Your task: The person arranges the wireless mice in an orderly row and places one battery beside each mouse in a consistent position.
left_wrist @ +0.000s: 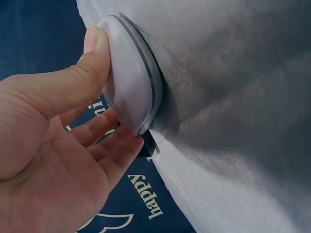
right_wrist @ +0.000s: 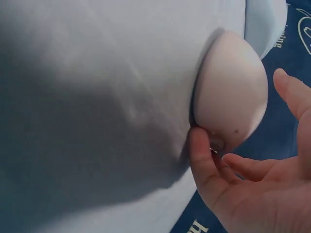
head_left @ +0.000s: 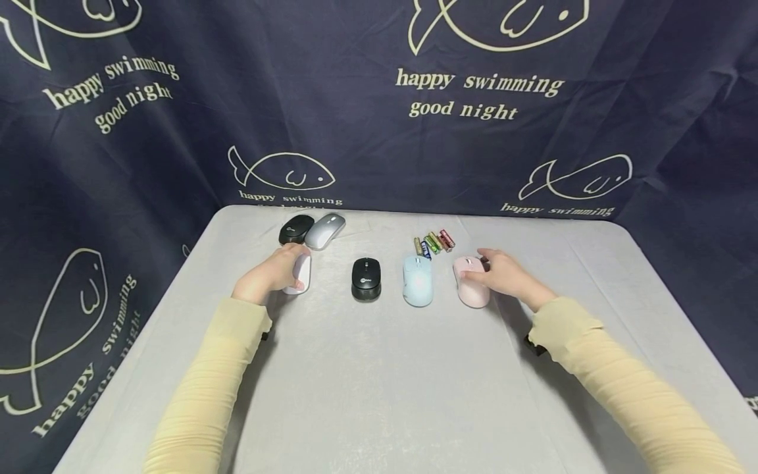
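Table (head_left: 367, 368), hands (head_left: 275, 270) (head_left: 505, 271) touching mice (head_left: 304, 271) (head_left: 474, 293), batteries (head_left: 433, 243) head view only

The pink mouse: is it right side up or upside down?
Right side up: in the head view, the pink mouse shows its scroll wheel on top.

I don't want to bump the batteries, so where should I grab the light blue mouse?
Probably pinch the light blue mouse across its long sides, coming from above its near end: it lies lengthwise with gaps to either side, while the batteries lie just beyond its far end.
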